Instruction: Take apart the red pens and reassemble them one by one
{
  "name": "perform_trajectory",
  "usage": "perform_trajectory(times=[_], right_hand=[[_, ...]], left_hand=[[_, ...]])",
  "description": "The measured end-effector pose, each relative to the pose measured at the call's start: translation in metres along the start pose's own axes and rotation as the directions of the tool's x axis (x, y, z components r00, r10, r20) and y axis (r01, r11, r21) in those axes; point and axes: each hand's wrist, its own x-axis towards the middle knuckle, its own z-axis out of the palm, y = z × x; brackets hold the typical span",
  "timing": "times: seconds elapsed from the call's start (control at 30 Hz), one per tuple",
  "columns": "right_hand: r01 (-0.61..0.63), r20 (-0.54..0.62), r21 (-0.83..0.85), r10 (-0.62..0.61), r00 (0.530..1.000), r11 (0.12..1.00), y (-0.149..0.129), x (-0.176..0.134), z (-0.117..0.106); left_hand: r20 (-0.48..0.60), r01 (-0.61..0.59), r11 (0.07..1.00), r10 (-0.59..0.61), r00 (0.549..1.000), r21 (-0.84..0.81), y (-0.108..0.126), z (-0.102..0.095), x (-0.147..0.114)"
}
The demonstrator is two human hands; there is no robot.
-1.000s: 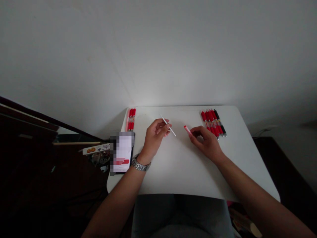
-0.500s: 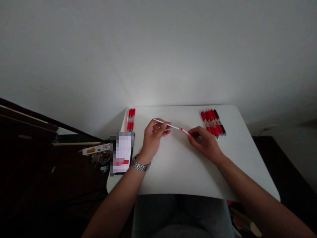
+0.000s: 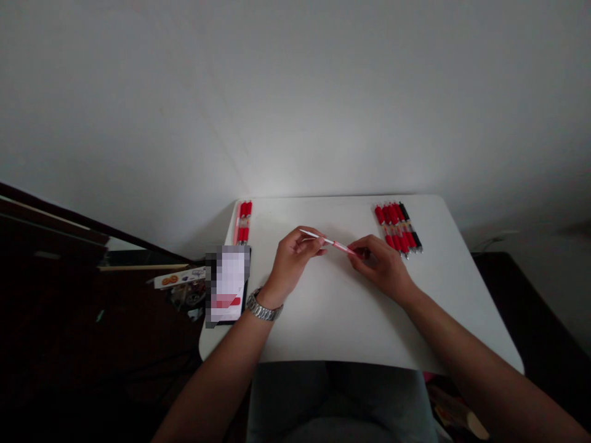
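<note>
A thin white pen refill (image 3: 312, 234) is pinched in the fingers of my left hand (image 3: 294, 257). My right hand (image 3: 379, 264) is closed around a red pen barrel (image 3: 340, 246), whose end pokes out toward the left. The refill's right end meets the end of the barrel, and the two lie nearly in one line above the table. How far the refill sits inside the barrel I cannot tell. My right fingers cover the rest of the barrel.
Several red pens (image 3: 392, 229) and a black pen (image 3: 410, 227) lie in a row at the table's back right. More red pens (image 3: 246, 223) are at the back left, above a phone (image 3: 231, 283). A wall stands behind the white table (image 3: 323, 326).
My left hand has moved slightly right and down, bringing the refill's end from a small gap away up against the barrel's end. My right hand has barely moved.
</note>
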Motion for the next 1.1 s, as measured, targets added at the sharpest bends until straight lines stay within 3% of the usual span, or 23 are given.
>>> perform_trajectory(times=[0.33, 1.1], right_hand=[[0.046, 0.014, 0.038, -0.047, 0.999, 0.998, -0.0038, -0.0001, -0.0002], [0.036, -0.014, 0.035, -0.036, 0.999, 0.999, -0.0054, -0.0009, -0.0025]], left_hand=[[0.103, 0.023, 0.998, -0.028, 0.994, 0.055, -0.0028, 0.0043, -0.0041], [0.056, 0.073, 0.997, -0.072, 0.996, -0.008, -0.0028, 0.0046, -0.0041]])
